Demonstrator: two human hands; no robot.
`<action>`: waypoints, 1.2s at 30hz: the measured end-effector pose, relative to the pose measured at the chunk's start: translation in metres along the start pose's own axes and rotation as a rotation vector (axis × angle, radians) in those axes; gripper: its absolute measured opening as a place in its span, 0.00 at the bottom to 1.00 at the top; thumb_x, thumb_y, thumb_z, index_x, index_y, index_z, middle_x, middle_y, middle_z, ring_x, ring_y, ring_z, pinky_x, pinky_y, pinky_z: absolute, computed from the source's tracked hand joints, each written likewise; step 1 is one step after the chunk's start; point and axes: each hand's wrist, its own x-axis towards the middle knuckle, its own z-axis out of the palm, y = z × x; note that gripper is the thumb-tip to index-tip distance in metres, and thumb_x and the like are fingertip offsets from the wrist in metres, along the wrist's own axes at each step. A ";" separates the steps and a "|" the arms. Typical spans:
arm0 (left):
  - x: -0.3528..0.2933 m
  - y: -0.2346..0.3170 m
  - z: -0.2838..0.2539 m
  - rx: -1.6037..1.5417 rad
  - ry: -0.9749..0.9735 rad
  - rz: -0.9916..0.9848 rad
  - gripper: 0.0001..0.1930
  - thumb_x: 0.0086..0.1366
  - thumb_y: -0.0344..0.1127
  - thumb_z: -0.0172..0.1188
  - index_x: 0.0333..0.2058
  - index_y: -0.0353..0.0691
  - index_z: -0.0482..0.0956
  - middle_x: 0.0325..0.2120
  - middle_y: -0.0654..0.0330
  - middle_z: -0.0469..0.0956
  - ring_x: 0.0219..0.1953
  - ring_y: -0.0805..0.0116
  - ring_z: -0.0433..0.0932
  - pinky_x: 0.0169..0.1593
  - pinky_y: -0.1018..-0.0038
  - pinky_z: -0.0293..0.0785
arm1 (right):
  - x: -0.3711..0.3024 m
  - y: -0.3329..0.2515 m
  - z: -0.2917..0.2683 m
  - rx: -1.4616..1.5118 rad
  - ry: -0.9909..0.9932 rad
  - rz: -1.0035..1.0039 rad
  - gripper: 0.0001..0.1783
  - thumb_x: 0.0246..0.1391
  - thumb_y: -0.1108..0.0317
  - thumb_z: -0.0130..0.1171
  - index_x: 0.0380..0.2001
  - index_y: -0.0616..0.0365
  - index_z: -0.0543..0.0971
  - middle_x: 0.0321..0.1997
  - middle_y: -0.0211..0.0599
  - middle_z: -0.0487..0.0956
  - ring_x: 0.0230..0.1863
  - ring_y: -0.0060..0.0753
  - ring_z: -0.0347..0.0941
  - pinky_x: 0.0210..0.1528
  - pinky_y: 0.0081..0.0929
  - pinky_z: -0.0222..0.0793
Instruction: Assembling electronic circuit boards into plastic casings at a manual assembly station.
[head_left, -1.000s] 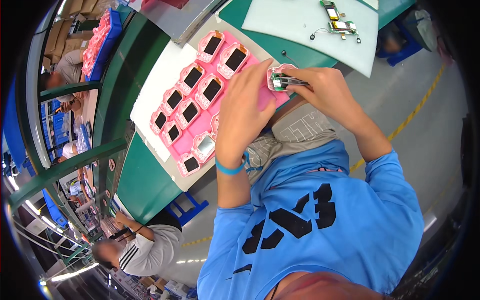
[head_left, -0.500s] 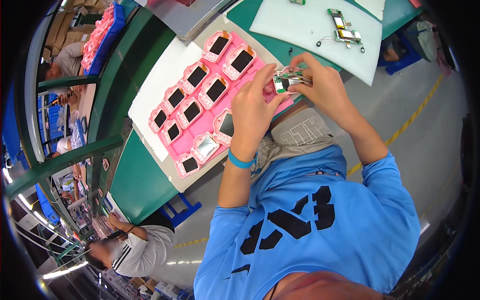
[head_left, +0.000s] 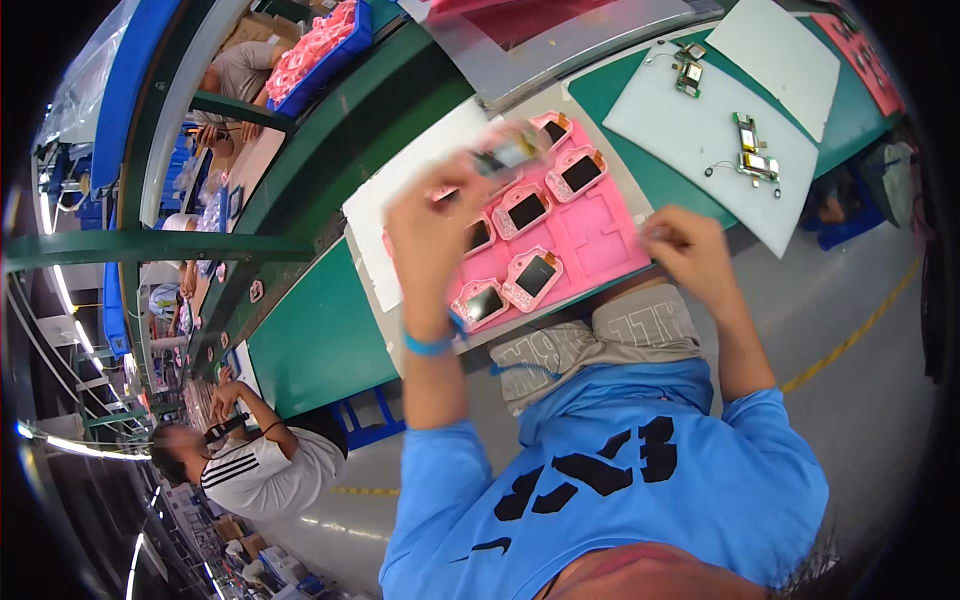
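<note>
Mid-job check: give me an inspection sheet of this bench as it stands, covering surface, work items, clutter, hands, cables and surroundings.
Surface: green bench with white sheets on it.
Job's things: pink tray holding pink framed screen units; some pockets empty. One small unit, blurred, is lifted above the tray.
Clutter: white pad with small circuit boards; a second white sheet beyond.
Hands: left hand raised, pinching the small unit; right hand at the tray's right edge, fingers curled, contents too blurred to tell.
Cables: thin black lead on the white pad.
Surroundings: a seated person in a white striped top lower left; blue bin of pink parts; yellow floor line.
</note>
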 end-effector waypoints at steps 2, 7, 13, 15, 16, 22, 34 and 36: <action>0.071 -0.056 -0.027 0.166 -0.002 0.077 0.09 0.55 0.31 0.79 0.33 0.37 0.89 0.28 0.62 0.87 0.29 0.71 0.80 0.39 0.74 0.76 | 0.010 0.011 0.026 -0.113 0.010 -0.115 0.07 0.55 0.71 0.73 0.37 0.58 0.85 0.30 0.31 0.83 0.26 0.27 0.74 0.31 0.24 0.67; 0.162 -0.240 -0.047 0.374 -0.016 -0.077 0.09 0.58 0.39 0.77 0.33 0.43 0.90 0.28 0.62 0.87 0.30 0.67 0.80 0.39 0.71 0.77 | 0.017 0.012 0.034 -0.256 -0.019 -0.202 0.09 0.56 0.72 0.71 0.41 0.59 0.86 0.35 0.34 0.86 0.28 0.36 0.76 0.34 0.29 0.71; 0.160 -0.229 -0.031 0.707 0.107 0.545 0.11 0.64 0.39 0.72 0.41 0.41 0.89 0.40 0.58 0.88 0.35 0.64 0.82 0.41 0.68 0.79 | 0.019 0.016 0.025 -0.235 -0.082 -0.235 0.09 0.57 0.72 0.69 0.42 0.54 0.86 0.34 0.32 0.86 0.27 0.37 0.76 0.34 0.31 0.70; 0.119 -0.114 0.007 0.500 -0.002 0.131 0.11 0.66 0.38 0.70 0.42 0.39 0.89 0.45 0.56 0.87 0.38 0.65 0.83 0.42 0.70 0.79 | 0.011 0.007 0.007 -0.183 -0.026 -0.158 0.09 0.57 0.73 0.68 0.42 0.56 0.86 0.33 0.32 0.85 0.27 0.34 0.74 0.33 0.29 0.69; 0.095 -0.075 0.020 0.257 -0.146 0.069 0.12 0.69 0.38 0.68 0.45 0.37 0.88 0.42 0.59 0.88 0.40 0.65 0.82 0.48 0.71 0.78 | 0.008 -0.008 0.000 -0.103 -0.021 -0.136 0.08 0.58 0.74 0.68 0.41 0.57 0.86 0.32 0.31 0.85 0.26 0.31 0.73 0.32 0.27 0.67; -0.010 0.050 0.227 0.066 -0.341 0.558 0.16 0.68 0.45 0.62 0.43 0.36 0.84 0.42 0.53 0.82 0.43 0.51 0.77 0.45 0.58 0.74 | -0.009 -0.081 -0.048 0.102 0.137 -0.167 0.04 0.63 0.76 0.63 0.38 0.63 0.85 0.27 0.30 0.80 0.24 0.22 0.65 0.29 0.21 0.61; -0.041 0.104 0.352 0.354 -0.107 0.503 0.08 0.69 0.37 0.61 0.41 0.40 0.83 0.45 0.52 0.79 0.46 0.57 0.72 0.49 0.62 0.70 | 0.080 -0.116 0.011 -0.609 -0.444 -0.547 0.13 0.62 0.61 0.68 0.45 0.55 0.88 0.35 0.39 0.89 0.29 0.40 0.81 0.34 0.37 0.74; -0.041 0.098 0.346 0.327 -0.122 0.536 0.10 0.68 0.39 0.63 0.41 0.40 0.85 0.46 0.51 0.80 0.47 0.56 0.73 0.49 0.61 0.70 | 0.094 -0.101 0.060 -0.605 -0.568 -0.580 0.15 0.61 0.60 0.69 0.47 0.54 0.88 0.36 0.41 0.89 0.32 0.46 0.83 0.35 0.41 0.76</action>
